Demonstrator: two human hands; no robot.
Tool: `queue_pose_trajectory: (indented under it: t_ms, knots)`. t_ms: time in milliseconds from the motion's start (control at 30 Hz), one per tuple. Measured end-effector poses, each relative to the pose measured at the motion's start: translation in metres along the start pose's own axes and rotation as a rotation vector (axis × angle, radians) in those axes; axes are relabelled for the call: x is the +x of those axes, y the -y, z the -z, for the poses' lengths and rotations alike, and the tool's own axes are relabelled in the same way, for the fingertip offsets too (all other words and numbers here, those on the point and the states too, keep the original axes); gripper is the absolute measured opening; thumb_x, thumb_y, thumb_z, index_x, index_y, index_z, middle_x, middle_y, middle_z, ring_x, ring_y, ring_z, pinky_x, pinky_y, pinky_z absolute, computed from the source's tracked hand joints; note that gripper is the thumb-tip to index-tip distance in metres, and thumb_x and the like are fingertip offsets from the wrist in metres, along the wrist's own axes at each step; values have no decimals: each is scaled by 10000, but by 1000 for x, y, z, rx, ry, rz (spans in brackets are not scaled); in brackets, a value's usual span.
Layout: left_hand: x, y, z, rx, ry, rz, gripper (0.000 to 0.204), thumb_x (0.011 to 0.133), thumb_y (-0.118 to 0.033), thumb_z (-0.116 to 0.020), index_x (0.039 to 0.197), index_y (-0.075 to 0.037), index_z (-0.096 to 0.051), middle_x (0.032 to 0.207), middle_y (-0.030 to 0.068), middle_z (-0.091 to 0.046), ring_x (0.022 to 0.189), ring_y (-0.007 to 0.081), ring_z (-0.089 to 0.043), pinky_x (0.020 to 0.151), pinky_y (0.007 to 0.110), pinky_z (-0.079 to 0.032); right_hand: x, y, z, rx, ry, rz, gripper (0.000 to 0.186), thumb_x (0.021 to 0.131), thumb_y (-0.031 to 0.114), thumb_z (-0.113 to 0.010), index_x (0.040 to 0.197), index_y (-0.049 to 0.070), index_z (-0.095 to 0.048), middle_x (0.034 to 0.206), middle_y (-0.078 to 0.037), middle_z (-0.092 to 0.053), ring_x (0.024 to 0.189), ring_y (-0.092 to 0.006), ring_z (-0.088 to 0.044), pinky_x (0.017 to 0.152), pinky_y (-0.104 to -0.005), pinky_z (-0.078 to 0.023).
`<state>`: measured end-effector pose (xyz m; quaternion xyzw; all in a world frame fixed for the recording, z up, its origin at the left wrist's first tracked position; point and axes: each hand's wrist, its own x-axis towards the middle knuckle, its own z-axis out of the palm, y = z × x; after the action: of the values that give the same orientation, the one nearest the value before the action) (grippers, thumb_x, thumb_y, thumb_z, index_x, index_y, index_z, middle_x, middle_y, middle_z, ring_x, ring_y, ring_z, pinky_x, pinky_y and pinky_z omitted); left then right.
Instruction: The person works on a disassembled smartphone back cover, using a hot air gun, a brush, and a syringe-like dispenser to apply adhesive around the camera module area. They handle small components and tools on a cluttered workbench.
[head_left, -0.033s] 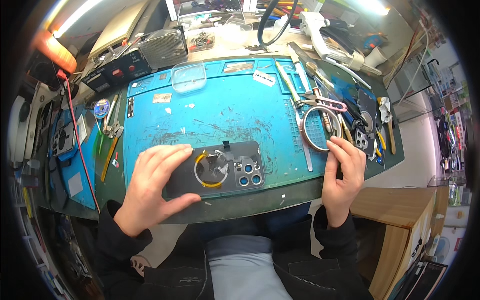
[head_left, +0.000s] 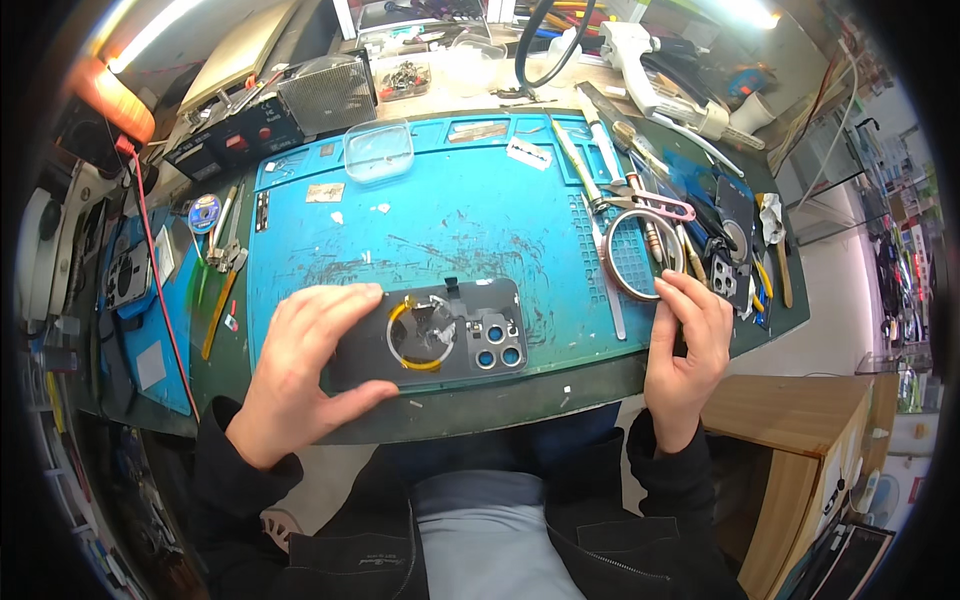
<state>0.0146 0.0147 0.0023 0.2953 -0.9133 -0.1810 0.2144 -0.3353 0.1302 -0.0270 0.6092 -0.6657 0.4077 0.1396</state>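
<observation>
A dark phone back cover (head_left: pixel 455 345) lies inside-up on the blue work mat (head_left: pixel 450 215), showing a yellow ring coil and three round camera openings. My left hand (head_left: pixel 305 365) grips its left end, with fingers spread over the top and the thumb against the lower edge. My right hand (head_left: pixel 685 345) rests at the mat's right edge. Its fingers are bent and its fingertips are down beside a copper-coloured ring (head_left: pixel 635 255) and a small dark part (head_left: pixel 722 280). Whether they pinch anything is hidden.
Tweezers, screwdrivers and pink-handled pliers (head_left: pixel 655 205) crowd the mat's right side. A clear plastic tray (head_left: pixel 378 150) sits at the mat's far edge. Tweezers and a tape roll (head_left: pixel 205 212) lie to the left, beside a red cable. A wooden cabinet (head_left: pixel 800 440) stands to the lower right.
</observation>
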Motion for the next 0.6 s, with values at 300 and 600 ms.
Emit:
queue_pose_trajectory:
  t_ms: [300, 600]
  knots:
    - [3, 6, -1, -76, -117, -37, 657, 822, -287, -875, 1370, -32, -618, 1306, 154, -662, 1222, 343, -599, 1046, 428, -469, 6, -4, 3, 7, 158, 38, 271, 873, -9, -721, 1121, 88, -775, 1091, -45, -744, 993, -263, -625, 867, -375, -467]
    - [-4, -1, -5, 20, -322, -103, 284, 886, 95, -673, 1147, -11, -707, 1052, 124, -716, 981, 287, -678, 881, 361, -527, 35, -23, 41, -88, -67, 90, 190, 876, -51, -704, 1025, 55, -757, 1012, -86, -736, 932, -308, -657, 838, -406, -511]
